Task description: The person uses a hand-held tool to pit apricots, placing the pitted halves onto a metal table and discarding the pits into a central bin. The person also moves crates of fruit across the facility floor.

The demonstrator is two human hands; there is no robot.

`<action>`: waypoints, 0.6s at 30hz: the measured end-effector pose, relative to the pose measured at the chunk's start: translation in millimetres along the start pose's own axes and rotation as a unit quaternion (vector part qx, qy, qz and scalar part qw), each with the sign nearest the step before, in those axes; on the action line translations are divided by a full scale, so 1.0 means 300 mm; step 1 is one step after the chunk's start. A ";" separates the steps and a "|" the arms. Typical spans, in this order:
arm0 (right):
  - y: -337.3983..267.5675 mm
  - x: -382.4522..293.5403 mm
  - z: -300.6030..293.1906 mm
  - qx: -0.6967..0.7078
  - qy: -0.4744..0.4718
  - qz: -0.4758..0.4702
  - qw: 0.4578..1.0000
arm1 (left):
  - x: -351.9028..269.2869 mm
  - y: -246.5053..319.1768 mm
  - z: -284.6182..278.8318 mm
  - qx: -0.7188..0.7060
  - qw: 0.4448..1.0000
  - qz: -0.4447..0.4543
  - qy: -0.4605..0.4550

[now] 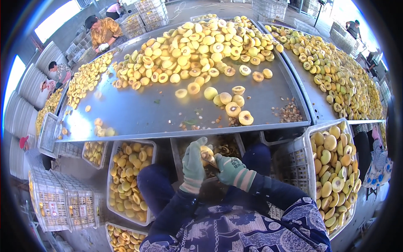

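Observation:
My left hand (pixel 192 165), in a pale green glove with a striped cuff, grips a yellow stone-fruit half (pixel 206 151), likely peach. My right hand (pixel 232 170), gloved alike, holds a small pitting tool (pixel 212 161) against the fruit's cut face; the fingers hide most of the tool. Both hands are over a crate (pixel 241 145) between my knees, with dark scraps inside. Just beyond the hands, several fruit halves (pixel 233 109) lie near the front edge of a metal table (pixel 144 110). Brown pit pieces (pixel 289 114) are scattered by its right corner.
A large heap of fruit halves (pixel 201 47) covers the table's far part. Full crates stand at my left (pixel 130 176) and right (pixel 337 170). A second table (pixel 321 104) bears another heap. Stacked crates (pixel 63 201) stand lower left. A co-worker (pixel 105 33) works at the far left.

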State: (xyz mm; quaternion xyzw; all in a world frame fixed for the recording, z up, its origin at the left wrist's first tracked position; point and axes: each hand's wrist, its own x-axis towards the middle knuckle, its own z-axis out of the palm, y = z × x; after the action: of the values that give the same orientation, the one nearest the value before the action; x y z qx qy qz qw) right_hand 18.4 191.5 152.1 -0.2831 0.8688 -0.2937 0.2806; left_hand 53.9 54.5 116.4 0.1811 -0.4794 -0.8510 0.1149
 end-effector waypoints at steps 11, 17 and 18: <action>-0.029 0.020 -0.055 0.426 -0.234 0.149 0.861 | 0.009 -0.018 -0.035 0.013 1.000 -0.002 -0.011; -0.028 0.028 -0.054 0.308 -0.228 0.162 0.909 | -0.001 -0.024 -0.040 0.041 0.999 -0.031 0.009; -0.005 0.033 -0.047 0.334 -0.265 0.152 0.892 | -0.002 -0.030 -0.035 0.040 0.999 -0.031 0.010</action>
State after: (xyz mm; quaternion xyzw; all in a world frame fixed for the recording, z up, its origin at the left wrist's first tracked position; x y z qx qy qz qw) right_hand 2.8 189.1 159.4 -0.1043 0.6451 -0.4347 0.6196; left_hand 58.8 51.2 103.7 0.2090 -0.5061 -0.8324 0.0857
